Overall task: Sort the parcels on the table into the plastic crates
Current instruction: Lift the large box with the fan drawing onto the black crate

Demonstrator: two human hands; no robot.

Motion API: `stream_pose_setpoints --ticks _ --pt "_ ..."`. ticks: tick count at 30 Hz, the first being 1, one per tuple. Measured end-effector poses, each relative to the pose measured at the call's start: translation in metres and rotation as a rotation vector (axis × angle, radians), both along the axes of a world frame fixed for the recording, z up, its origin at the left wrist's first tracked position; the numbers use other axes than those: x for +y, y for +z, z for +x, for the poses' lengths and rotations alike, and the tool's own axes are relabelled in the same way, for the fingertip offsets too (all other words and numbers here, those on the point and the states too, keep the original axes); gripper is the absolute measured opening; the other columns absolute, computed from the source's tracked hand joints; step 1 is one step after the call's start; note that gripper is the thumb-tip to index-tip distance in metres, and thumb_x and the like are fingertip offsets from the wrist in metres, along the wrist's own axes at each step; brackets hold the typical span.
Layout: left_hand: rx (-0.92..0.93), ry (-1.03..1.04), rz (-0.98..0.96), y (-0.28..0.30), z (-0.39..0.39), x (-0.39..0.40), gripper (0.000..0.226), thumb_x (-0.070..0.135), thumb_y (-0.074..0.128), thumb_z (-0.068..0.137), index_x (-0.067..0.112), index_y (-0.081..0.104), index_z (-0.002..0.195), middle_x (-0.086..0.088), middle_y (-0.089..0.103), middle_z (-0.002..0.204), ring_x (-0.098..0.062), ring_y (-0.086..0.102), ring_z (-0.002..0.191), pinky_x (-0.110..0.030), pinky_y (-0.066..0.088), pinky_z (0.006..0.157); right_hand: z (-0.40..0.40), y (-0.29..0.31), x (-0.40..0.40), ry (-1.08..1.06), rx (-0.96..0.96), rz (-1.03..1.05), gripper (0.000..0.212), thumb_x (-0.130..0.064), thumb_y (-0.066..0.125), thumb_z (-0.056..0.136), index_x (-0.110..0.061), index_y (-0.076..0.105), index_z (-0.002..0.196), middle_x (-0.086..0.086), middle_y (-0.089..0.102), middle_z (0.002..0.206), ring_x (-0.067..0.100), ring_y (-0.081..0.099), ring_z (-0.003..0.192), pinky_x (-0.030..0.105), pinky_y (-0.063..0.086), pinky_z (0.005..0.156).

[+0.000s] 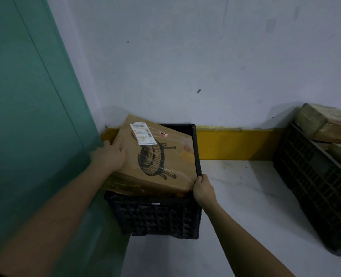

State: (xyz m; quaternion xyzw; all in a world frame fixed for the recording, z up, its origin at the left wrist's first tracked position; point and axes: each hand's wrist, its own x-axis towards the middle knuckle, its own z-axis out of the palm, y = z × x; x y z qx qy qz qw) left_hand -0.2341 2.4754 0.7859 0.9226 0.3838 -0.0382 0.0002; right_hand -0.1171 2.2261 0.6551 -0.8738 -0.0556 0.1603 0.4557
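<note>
Head view showed a cardboard parcel [157, 156] lying tilted across the top of a black plastic crate [155, 214] on the floor, not seated inside. The left hand [110, 155] lay flat, fingers extended, on the parcel's left edge; the right hand [202, 188] pinched its near right corner at the crate rim. Judged step: lowering the parcel in. The next move calls for angling it to clear the rim. The parcel bore a fan drawing, a white shipping label [142, 132] and clear tape.

I'm feeling matt brown cardboard on the box [161, 156], glossy clear tape crossing it, a paper label [142, 133]; the crate [155, 214] is looking like dull black latticed plastic.
</note>
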Motion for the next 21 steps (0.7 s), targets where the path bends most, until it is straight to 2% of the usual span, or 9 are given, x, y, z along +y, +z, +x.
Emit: stream_pose_setpoints --ticks 3,5,7,11,17,21 --pt "0.160 -0.099 0.246 0.015 0.005 -0.021 0.059 0.041 0.018 0.103 0.027 0.005 0.159 -0.014 0.011 0.164 -0.041 0.014 0.148 -0.072 0.011 0.112 0.005 0.014 -0.004 0.090 0.036 -0.112 0.040 -0.032 0.022 0.108 -0.011 0.042 0.134 0.017 0.058 0.124 0.031 0.058 0.102 0.041 0.049 0.085" --pt "0.141 -0.198 0.313 0.023 0.013 -0.035 0.063 0.046 0.028 0.101 0.029 0.008 0.158 -0.011 0.005 0.166 -0.040 0.005 0.150 -0.076 0.003 0.111 0.015 0.027 -0.012 0.180 0.025 -0.223 0.041 -0.033 0.025 0.108 -0.007 0.045 0.132 0.017 0.057 0.127 0.030 0.056 0.102 0.040 0.047 0.088" --pt "0.047 -0.245 0.248 0.030 0.023 -0.053 0.063 0.056 0.026 0.100 0.032 0.015 0.158 -0.008 0.011 0.166 -0.035 0.007 0.151 -0.072 0.003 0.114 0.025 0.047 -0.023 0.246 -0.034 -0.292 0.044 -0.037 0.029 0.107 -0.004 0.048 0.129 0.016 0.057 0.125 0.030 0.055 0.102 0.041 0.048 0.092" --pt "-0.172 -0.338 -0.043 0.048 0.049 -0.087 0.061 0.062 0.022 0.098 0.034 0.034 0.151 -0.004 0.028 0.160 -0.034 0.020 0.147 -0.063 0.017 0.115 0.041 0.098 -0.043 0.330 -0.154 -0.348 0.056 -0.041 0.034 0.107 -0.005 0.037 0.149 0.016 0.045 0.149 0.032 0.050 0.128 0.040 0.044 0.099" --pt "-0.215 -0.412 -0.105 0.087 0.079 -0.122 0.062 0.062 0.020 0.099 0.036 0.027 0.155 -0.005 0.025 0.161 -0.034 0.021 0.146 -0.055 0.021 0.116 0.053 0.163 -0.081 0.377 -0.366 -0.433 0.059 -0.050 0.039 0.103 -0.018 0.036 0.152 0.007 0.042 0.154 0.028 0.046 0.135 0.042 0.042 0.107" --pt "-0.216 -0.423 -0.121 0.101 0.094 -0.152 0.063 0.066 0.020 0.098 0.038 0.028 0.154 -0.002 0.026 0.161 -0.033 0.024 0.145 -0.056 0.020 0.114 0.060 0.192 -0.119 0.365 -0.447 -0.461 0.059 -0.050 0.039 0.103 -0.017 0.038 0.152 0.006 0.041 0.155 0.027 0.043 0.137 0.039 0.040 0.109"
